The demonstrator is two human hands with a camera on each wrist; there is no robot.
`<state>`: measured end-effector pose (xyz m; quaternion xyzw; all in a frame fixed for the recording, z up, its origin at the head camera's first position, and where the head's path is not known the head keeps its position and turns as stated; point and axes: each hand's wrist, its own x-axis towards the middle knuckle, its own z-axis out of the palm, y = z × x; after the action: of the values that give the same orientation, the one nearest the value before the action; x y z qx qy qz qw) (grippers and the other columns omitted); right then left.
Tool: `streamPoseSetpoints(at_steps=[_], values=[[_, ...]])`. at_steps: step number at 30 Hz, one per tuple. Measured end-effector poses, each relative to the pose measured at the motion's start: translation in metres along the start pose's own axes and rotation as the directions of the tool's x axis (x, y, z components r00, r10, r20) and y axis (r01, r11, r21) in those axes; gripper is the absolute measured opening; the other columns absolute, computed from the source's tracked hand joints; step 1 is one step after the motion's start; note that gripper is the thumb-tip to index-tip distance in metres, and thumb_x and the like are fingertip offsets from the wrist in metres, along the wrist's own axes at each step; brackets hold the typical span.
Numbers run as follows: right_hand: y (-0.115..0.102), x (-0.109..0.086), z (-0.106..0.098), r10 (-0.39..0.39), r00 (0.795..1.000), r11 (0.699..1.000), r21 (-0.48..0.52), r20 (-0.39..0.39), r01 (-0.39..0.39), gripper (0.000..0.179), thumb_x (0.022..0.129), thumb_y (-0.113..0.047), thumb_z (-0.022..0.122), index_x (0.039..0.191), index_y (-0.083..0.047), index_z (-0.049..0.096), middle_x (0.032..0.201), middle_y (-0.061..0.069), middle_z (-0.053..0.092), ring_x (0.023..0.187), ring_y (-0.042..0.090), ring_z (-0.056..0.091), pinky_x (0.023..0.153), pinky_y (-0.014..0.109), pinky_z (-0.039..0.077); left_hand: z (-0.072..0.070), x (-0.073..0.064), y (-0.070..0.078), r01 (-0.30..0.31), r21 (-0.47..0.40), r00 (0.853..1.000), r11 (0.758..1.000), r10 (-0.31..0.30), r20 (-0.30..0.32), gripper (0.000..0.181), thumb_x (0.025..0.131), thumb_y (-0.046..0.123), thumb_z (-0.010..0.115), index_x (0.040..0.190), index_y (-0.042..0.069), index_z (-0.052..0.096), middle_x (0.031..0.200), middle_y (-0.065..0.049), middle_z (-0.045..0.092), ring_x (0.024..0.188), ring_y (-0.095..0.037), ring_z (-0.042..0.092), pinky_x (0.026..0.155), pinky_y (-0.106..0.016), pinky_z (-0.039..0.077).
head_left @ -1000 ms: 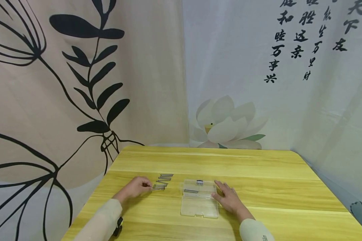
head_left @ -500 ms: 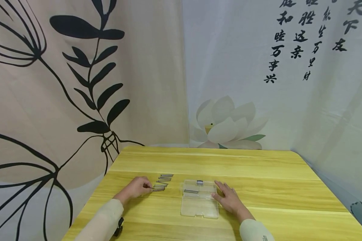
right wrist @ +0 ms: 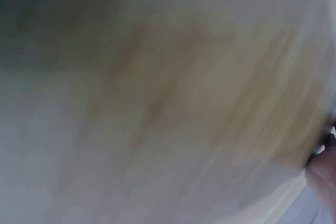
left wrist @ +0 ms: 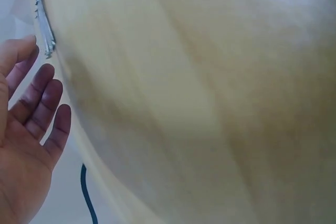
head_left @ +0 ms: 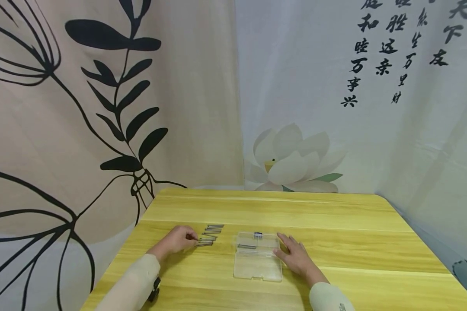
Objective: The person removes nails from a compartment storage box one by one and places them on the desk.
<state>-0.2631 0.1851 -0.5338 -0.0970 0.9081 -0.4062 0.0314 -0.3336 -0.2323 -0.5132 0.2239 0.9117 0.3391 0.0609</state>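
Note:
Several long grey nails (head_left: 213,230) lie in small groups on the table, left of an open clear plastic box (head_left: 257,265). My left hand (head_left: 177,239) is at the nearest group, thumb and forefinger drawn together right at the end of the closest nail (head_left: 205,245). In the left wrist view the fingertips (left wrist: 33,40) come up beside the nails (left wrist: 46,27); I cannot tell whether they grip one. More nails (head_left: 246,246) lie in the far half of the box. My right hand (head_left: 297,257) rests at the box's right edge, fingers extended.
A wooden table (head_left: 354,242) carries everything, its far edge against a printed curtain (head_left: 202,108). A small dark-edged piece (head_left: 258,235) sits at the box's far side. A black strap (head_left: 154,290) shows under the left sleeve. The right wrist view is blurred, mostly table.
The left hand has shifted slightly away from me, and the closest nail beside its fingertips has changed position a little. The right hand and the box stay put.

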Motion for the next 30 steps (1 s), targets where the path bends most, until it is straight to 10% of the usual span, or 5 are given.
streamPoseSetpoints(at_steps=[13,30], values=[[0.001,0.002,0.001,0.004,1.0,1.0,0.003,-0.006,-0.004,0.064,0.101,-0.036,0.057,0.153,-0.007,0.036,0.155,0.025,0.031,0.145,0.047,0.015,0.114,0.063,0.0,-0.002,0.022,0.035,-0.031,-0.031,0.999,0.999,0.03,-0.02,0.012,0.096,0.014,0.067,0.103,0.005,0.073,0.092,0.003,0.065,0.082,-0.015,0.058,0.069,-0.033,0.049],[-0.001,0.0,0.0,0.02,1.0,1.0,0.01,0.006,-0.02,0.063,0.101,-0.034,0.057,0.154,-0.008,0.035,0.155,0.024,0.031,0.146,0.046,0.015,0.114,0.061,-0.001,0.04,0.051,0.081,-0.12,-0.101,0.992,0.988,0.124,0.033,0.017,0.096,0.018,0.069,0.104,0.004,0.073,0.096,0.003,0.066,0.085,-0.013,0.059,0.073,-0.033,0.051]])
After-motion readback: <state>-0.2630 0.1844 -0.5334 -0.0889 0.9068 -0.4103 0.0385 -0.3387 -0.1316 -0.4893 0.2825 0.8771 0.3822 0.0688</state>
